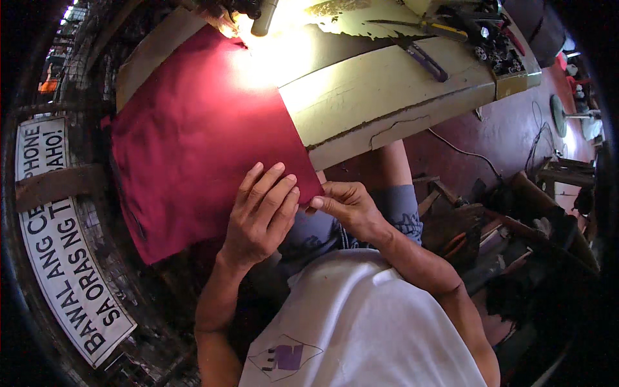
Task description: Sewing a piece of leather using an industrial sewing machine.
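A large piece of dark red fabric (200,129) spreads over the left part of the work table and hangs past its near edge toward my lap. My left hand (261,209) rests on the near part of the fabric, fingers stretched out and lying flat. Beside it, my right hand (348,208) pinches the fabric's near right corner between thumb and forefinger. The fabric's far edge runs up to a brightly lit machine part (264,18), where glare hides the detail.
On the worn table (374,90) lie a dark-handled cutting tool (422,61), a yellow-handled tool (445,31) and a heap of small dark metal parts (496,48). A white sign (68,251) stands at left. Scrap and wood pieces (477,232) clutter the right floor.
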A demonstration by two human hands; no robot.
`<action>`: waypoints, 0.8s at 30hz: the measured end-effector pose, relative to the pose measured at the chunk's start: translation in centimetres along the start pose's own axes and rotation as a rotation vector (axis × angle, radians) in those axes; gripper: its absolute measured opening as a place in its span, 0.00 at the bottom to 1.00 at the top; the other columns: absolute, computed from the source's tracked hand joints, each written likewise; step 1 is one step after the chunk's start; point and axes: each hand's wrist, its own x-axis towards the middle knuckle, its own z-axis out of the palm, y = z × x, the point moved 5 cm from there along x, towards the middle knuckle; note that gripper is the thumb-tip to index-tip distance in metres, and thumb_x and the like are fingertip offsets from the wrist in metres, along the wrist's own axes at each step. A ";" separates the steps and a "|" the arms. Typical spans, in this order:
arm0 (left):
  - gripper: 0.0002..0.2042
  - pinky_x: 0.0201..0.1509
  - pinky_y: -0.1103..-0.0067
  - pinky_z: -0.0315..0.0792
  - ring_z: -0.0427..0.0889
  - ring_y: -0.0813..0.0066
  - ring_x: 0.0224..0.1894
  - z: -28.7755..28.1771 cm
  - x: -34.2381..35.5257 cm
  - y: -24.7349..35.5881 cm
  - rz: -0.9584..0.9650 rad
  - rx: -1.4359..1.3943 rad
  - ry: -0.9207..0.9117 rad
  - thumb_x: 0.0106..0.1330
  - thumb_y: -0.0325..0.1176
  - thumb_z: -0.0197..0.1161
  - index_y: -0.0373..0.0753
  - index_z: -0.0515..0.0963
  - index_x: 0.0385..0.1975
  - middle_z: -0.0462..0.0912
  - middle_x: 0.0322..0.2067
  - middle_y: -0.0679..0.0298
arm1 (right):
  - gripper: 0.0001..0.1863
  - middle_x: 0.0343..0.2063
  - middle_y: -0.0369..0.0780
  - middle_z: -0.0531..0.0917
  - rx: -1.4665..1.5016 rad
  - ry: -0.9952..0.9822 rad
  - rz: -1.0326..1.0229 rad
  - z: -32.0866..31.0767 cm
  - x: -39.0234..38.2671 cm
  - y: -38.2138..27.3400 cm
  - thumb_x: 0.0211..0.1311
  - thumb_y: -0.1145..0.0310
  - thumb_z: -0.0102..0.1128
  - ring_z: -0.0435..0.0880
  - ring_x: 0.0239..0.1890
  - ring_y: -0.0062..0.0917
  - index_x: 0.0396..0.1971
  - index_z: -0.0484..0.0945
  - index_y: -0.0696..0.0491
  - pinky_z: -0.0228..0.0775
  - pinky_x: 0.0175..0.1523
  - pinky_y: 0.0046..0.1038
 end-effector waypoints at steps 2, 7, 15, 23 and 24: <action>0.13 0.62 0.57 0.74 0.79 0.55 0.54 -0.3 -0.1 0.1 0.023 -0.031 0.060 0.57 0.21 0.69 0.33 0.81 0.42 0.80 0.47 0.57 | 0.11 0.34 0.34 0.86 -0.010 0.008 0.027 0.2 -0.1 0.0 0.70 0.67 0.62 0.80 0.39 0.15 0.44 0.85 0.59 0.72 0.49 0.23; 0.14 0.54 0.61 0.76 0.79 0.59 0.46 -0.3 -0.6 0.3 0.023 0.003 0.064 0.56 0.22 0.70 0.33 0.82 0.43 0.79 0.41 0.59 | 0.10 0.34 0.35 0.86 -0.031 0.023 0.013 0.2 -0.2 -0.1 0.69 0.69 0.63 0.80 0.38 0.16 0.43 0.85 0.60 0.73 0.49 0.23; 0.16 0.46 0.65 0.74 0.77 0.62 0.41 -0.2 -1.0 0.6 0.011 0.011 0.120 0.54 0.22 0.71 0.33 0.84 0.44 0.77 0.37 0.61 | 0.08 0.35 0.35 0.86 -0.015 0.029 -0.007 0.5 0.0 0.5 0.67 0.74 0.63 0.80 0.40 0.15 0.43 0.85 0.60 0.74 0.50 0.22; 0.17 0.53 0.64 0.73 0.76 0.63 0.47 0.4 -1.4 1.0 0.077 0.032 0.083 0.61 0.31 0.64 0.34 0.82 0.50 0.76 0.43 0.61 | 0.09 0.34 0.34 0.87 -0.074 0.078 0.013 0.5 -0.5 -0.3 0.66 0.72 0.65 0.81 0.39 0.15 0.41 0.86 0.60 0.75 0.49 0.22; 0.17 0.53 0.64 0.73 0.76 0.63 0.47 0.4 -1.4 1.2 0.087 0.033 0.083 0.61 0.31 0.64 0.34 0.82 0.50 0.76 0.43 0.61 | 0.09 0.34 0.34 0.87 -0.086 0.074 -0.001 0.5 -0.5 -0.4 0.66 0.72 0.66 0.81 0.39 0.14 0.41 0.86 0.60 0.75 0.49 0.22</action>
